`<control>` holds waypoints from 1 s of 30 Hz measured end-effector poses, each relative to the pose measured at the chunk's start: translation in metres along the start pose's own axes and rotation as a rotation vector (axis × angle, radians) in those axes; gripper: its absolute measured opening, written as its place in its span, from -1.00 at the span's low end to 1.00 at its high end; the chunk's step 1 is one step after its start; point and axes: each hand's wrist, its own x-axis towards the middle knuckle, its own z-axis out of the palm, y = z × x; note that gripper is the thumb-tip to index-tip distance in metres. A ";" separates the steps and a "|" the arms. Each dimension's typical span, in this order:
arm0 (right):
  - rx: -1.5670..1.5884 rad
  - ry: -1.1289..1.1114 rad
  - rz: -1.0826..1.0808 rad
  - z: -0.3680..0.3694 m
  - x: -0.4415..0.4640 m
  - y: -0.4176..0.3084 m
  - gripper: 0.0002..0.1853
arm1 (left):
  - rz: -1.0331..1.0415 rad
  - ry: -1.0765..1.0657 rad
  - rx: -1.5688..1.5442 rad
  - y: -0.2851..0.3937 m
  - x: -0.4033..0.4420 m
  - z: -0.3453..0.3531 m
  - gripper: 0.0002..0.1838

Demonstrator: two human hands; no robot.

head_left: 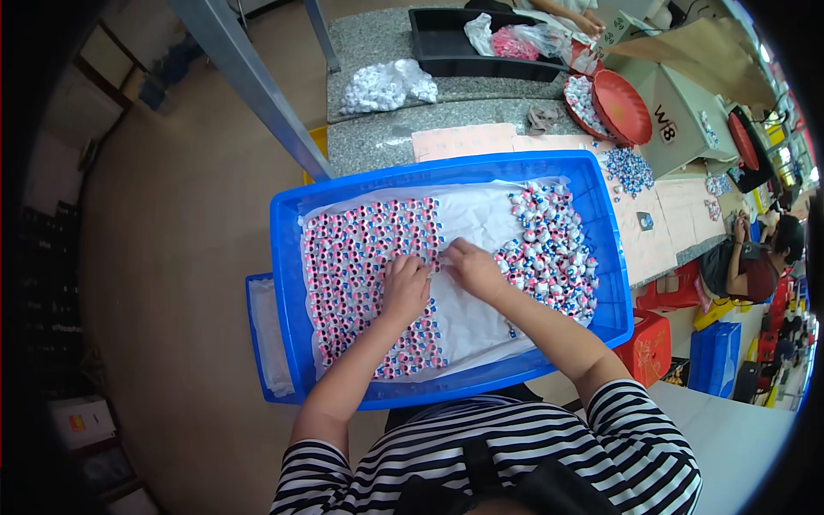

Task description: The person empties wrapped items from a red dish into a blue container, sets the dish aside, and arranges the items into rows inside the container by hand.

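A blue tub (287, 257) lined with white paper (472, 210) lies in front of me. On its left side, small painted figures (343, 249), white with pink, blue and dark spots, stand in close rows. Loose figures of the same kind (554, 249) form a heap at the right end. My left hand (407, 290) rests over the right edge of the rows, its fingers bent and together. Beside it, over the bare paper, my right hand (475, 269) has its fingers pinched at the row edge. Whatever lies between the fingertips of either hand is hidden.
Behind the tub, a granite table (369, 142) bears a bag of white pieces (389, 86), a black tray (442, 56), red bowls (622, 107) and scattered blue-white pieces (629, 170). A metal post (257, 86) rises at left. Another person (755, 262) sits at right, near a red stool (645, 348).
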 end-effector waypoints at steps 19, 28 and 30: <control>0.406 -0.054 0.271 -0.040 -0.037 0.025 -0.76 | -0.043 0.018 -0.033 0.002 0.003 0.000 -0.74; 1.175 -0.353 0.776 0.013 -0.023 0.007 -0.73 | 0.055 -0.047 -0.127 0.016 -0.004 -0.009 -0.63; 1.287 -0.327 0.830 0.016 -0.025 0.008 -0.73 | 0.060 -0.078 -0.160 0.013 -0.009 -0.003 -0.64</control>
